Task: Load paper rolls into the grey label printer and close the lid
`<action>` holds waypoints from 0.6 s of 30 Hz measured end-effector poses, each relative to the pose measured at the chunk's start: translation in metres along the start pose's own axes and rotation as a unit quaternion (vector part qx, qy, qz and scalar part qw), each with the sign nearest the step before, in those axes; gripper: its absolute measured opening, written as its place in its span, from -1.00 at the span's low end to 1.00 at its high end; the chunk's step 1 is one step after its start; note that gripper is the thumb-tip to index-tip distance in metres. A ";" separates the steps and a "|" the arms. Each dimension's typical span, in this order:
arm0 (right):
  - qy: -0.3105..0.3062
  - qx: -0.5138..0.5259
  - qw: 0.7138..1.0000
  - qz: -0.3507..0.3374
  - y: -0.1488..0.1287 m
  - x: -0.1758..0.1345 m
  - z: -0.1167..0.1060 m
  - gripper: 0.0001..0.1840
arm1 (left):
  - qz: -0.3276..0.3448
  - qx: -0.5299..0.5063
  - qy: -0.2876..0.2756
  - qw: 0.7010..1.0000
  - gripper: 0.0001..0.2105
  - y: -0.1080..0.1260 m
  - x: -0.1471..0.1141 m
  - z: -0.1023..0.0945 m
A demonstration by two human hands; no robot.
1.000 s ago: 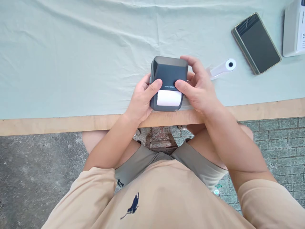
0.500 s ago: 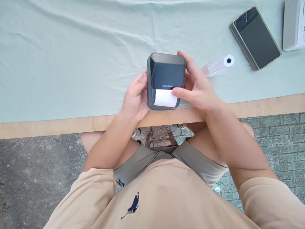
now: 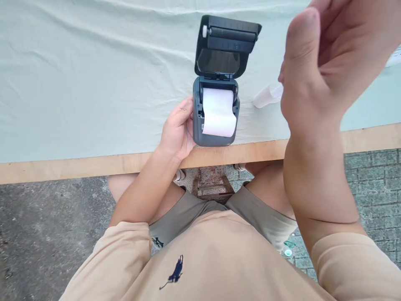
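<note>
My left hand (image 3: 178,127) grips the left side of a dark label printer (image 3: 196,121) at the table's near edge. Its hinged lid (image 3: 219,62) is flipped up, showing a black roller on the inner side. In the open bay lies a white paper roll (image 3: 219,110), its loose end draped over the front. Raised high and close to the camera, my right hand (image 3: 326,62) is away from the printer. Its thumb stands apart from the palm, and nothing shows in it. The frame's top edge cuts off part of its fingers.
A second white paper roll (image 3: 265,96) lies on the pale green cloth (image 3: 94,83), partly behind my right hand. At the far right, a sliver of a white object (image 3: 395,56) shows. The wooden table edge (image 3: 78,166) runs across in front of my legs.
The printer's lid has swung up from shut, uncovering the paper inside. My right hand has left the printer and risen to the upper right, now hiding the phone. My left hand has stayed in place.
</note>
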State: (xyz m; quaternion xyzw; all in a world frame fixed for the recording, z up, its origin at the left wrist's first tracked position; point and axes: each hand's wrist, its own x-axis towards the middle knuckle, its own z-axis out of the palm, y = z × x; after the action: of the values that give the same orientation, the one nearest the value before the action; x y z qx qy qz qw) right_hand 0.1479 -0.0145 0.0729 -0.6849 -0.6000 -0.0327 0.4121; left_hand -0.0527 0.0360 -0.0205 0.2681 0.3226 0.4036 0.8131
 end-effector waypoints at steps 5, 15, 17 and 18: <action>-0.272 -0.050 0.959 -0.064 -0.015 0.001 0.003 -0.81 | -0.002 0.004 -0.019 1.000 -0.77 0.001 -0.002 0.001; -0.365 -0.213 0.903 -0.074 -0.022 -0.004 0.026 -0.89 | -0.035 0.006 -0.036 0.999 -0.80 0.002 -0.006 0.004; -0.352 -0.163 0.920 -0.063 -0.024 0.000 0.015 -0.83 | -0.033 0.008 -0.031 0.999 -0.81 0.002 -0.006 0.003; -0.333 -0.121 0.934 -0.052 -0.023 0.001 0.006 -0.78 | -0.026 0.009 -0.026 0.999 -0.81 0.002 -0.006 0.002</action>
State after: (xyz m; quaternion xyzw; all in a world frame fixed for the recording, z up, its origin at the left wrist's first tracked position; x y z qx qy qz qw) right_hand 0.1258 -0.0114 0.0811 -0.6690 -0.7291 0.1035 0.1007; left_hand -0.0551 0.0319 -0.0159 0.2778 0.3117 0.3721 0.8290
